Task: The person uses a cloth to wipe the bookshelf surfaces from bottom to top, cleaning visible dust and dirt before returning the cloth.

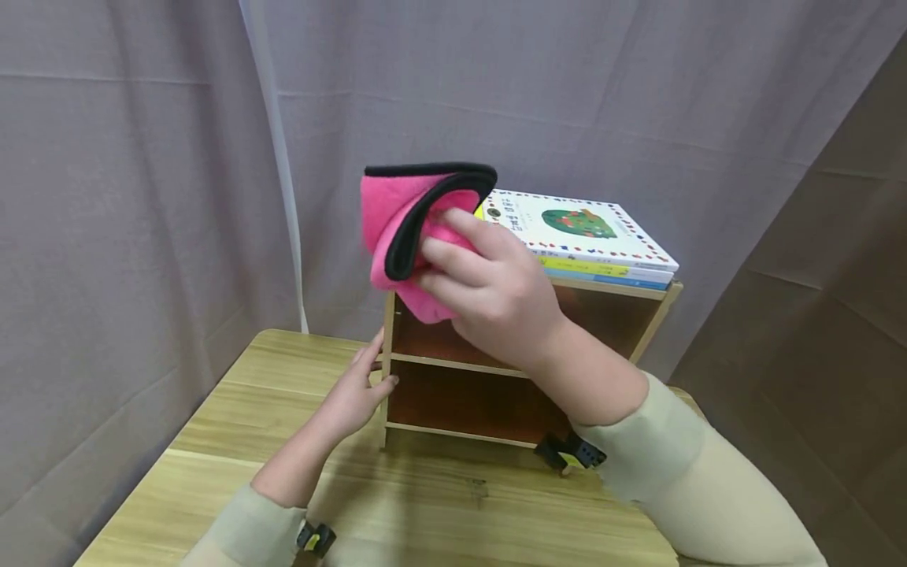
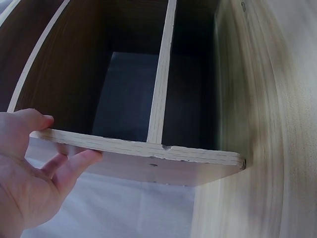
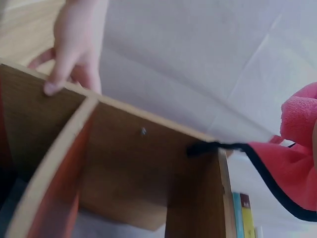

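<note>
My right hand [image 1: 499, 287] grips a folded pink cloth [image 1: 386, 209] with black edging, held up over the top left corner of a small wooden bookshelf [image 1: 460, 361]. In the right wrist view, part of the cloth [image 3: 287, 168] hangs down, its black border overlapping the shelf's side panel. My left hand [image 1: 354, 402] holds that side panel at its front edge. The left wrist view shows the thumb [image 2: 37, 119] over the edge on the inner side and the fingers [image 2: 74, 168] along the outer face.
Several thin picture books [image 1: 581, 228] lie stacked on top of the bookshelf, the uppermost white with a green picture. The bookshelf stands on a wooden table [image 1: 234, 425]. Grey curtains [image 1: 177, 197] hang behind and at the sides.
</note>
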The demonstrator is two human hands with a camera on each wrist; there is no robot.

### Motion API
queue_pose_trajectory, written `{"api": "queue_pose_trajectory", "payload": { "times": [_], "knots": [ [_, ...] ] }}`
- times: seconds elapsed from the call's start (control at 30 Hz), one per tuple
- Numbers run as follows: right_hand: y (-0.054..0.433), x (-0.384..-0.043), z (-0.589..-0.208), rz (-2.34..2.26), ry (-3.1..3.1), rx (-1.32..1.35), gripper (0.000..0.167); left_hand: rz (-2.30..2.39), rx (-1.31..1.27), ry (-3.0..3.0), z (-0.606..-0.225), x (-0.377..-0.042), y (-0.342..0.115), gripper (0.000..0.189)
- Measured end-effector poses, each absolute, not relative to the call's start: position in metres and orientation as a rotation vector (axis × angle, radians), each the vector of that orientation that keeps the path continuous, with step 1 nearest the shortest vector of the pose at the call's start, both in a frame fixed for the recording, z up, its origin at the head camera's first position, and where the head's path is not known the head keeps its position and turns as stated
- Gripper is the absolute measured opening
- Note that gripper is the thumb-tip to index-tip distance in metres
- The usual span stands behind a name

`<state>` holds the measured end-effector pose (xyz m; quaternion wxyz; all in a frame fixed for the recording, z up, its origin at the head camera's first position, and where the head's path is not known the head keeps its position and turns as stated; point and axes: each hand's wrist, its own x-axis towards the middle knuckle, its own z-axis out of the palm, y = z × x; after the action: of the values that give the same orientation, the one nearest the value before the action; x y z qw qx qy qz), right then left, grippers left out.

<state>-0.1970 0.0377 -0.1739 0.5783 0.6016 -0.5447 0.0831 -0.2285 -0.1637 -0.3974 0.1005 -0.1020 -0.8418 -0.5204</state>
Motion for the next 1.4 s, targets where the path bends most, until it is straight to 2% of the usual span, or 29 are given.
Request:
{"api": "queue_pose_trajectory", "payload": {
  "times": [0.27,0.6,0.87,1.13,1.4],
  "knots": [
    [0.033,-0.225,-0.15,0.167,-1.344,1.334,0.009,-1.557,-0.257,-2.524,-0.404,-0.23,-0.163,0.086],
    [0.029,-0.255,-0.125,0.201,-1.45,1.224,0.03,-1.533,-0.277,-2.474,-0.407,-0.232,-0.164,0.086],
    [0.012,-0.276,-0.108,0.192,-1.821,1.033,0.031,-1.52,-0.272,-2.461,-0.404,-0.234,-0.167,0.086],
    [0.003,-0.296,-0.104,-0.012,-2.254,0.877,0.038,-1.52,-0.283,-2.452,-0.404,-0.236,-0.162,0.087],
    [0.005,-0.305,-0.113,-0.076,-2.53,0.899,0.049,-1.516,-0.273,-2.468,-0.403,-0.233,-0.16,0.086]
  ]
}}
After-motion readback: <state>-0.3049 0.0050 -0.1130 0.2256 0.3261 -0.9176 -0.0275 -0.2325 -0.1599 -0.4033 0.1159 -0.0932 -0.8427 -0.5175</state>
